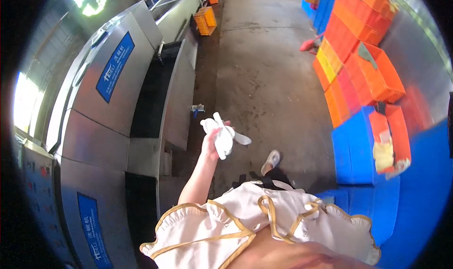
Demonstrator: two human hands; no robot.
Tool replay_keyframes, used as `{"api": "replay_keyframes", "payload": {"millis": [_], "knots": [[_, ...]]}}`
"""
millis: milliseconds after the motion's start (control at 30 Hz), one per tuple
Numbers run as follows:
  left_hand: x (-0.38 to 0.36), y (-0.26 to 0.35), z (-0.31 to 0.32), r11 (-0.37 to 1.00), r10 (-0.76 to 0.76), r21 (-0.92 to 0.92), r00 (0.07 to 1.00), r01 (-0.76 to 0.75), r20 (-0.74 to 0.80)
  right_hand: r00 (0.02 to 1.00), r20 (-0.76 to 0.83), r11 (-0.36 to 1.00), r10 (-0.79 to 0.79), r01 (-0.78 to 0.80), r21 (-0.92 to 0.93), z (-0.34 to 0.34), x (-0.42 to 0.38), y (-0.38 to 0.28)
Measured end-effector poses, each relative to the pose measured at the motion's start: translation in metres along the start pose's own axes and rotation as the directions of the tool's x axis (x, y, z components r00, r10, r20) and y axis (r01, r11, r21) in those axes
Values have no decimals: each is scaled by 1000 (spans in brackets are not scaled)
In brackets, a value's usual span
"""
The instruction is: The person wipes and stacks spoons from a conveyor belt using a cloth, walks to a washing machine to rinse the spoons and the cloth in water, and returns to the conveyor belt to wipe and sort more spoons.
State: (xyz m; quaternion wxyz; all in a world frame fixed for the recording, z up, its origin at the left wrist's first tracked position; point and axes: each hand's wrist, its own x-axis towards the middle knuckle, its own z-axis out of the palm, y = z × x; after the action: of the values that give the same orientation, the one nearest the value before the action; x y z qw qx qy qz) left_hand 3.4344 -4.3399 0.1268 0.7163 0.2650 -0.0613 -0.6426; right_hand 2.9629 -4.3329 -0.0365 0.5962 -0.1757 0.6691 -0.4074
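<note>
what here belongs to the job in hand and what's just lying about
Job in hand:
- white spoons, held in the left hand's fingers
- steel dishwashing machine, probably, going by its label

Lying about, it seems:
- stacked orange crates
- blue bins
- orange crate on the floor, further off

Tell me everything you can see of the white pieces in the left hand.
The white pieces form a loose bunch, several together, too blurred to count. They look smooth, perhaps ceramic or plastic, and seem to be spoons: narrow ends stick out at top and bottom, and a rounded one points off to the right. I see no marks or breaks. The left hand grips them around the middle, held out above the floor; nothing else visibly touches them.
</note>
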Motion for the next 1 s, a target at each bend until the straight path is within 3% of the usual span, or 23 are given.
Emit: {"api": "replay_keyframes", "payload": {"millis": [200,333,367,433,500,533,567,600,633,700,800,900,1000], "knots": [[163,-14,9,990,13,-141,1000,-14,-9,993,-32,992,117,-118,-31,64,140,-58],[238,-3,1,976,-12,-215,985,-26,-174,993,88,996,76,-71,-57,155,238,-135],[255,4,-1,987,73,-125,973,-103,-221,990,136,998,45,-38,-50,180,259,-158],[285,28,3,980,91,-150,970,-127,-227,959,278,999,-46,45,10,243,307,-206],[316,52,2,964,161,-164,948,-211,-276,800,548,951,-244,88,296,330,378,-252],[329,62,8,954,213,-147,933,-263,-289,836,520,983,-174,115,143,412,305,-347],[345,72,9,941,267,-126,917,-315,-297,702,628,938,-336,185,295,456,324,-377],[364,80,1,930,283,-143,908,-338,-310,636,595,870,-491,335,361,491,358,-392],[384,89,-11,922,293,-155,899,-356,-325,476,689,834,-546,389,392,523,382,-417],[428,105,-26,903,321,-145,861,-404,-396,507,673,840,-538,391,377,573,411,-451],[503,137,-35,906,296,-167,865,-388,-405,656,612,895,-443,370,251,617,462,-468],[607,179,-19,948,225,-148,920,-283,-321,851,469,967,-234,252,25,608,510,-447],[720,212,27,983,156,-50,950,-176,-269,947,308,990,-93,121,-72,595,542,-448]]}}
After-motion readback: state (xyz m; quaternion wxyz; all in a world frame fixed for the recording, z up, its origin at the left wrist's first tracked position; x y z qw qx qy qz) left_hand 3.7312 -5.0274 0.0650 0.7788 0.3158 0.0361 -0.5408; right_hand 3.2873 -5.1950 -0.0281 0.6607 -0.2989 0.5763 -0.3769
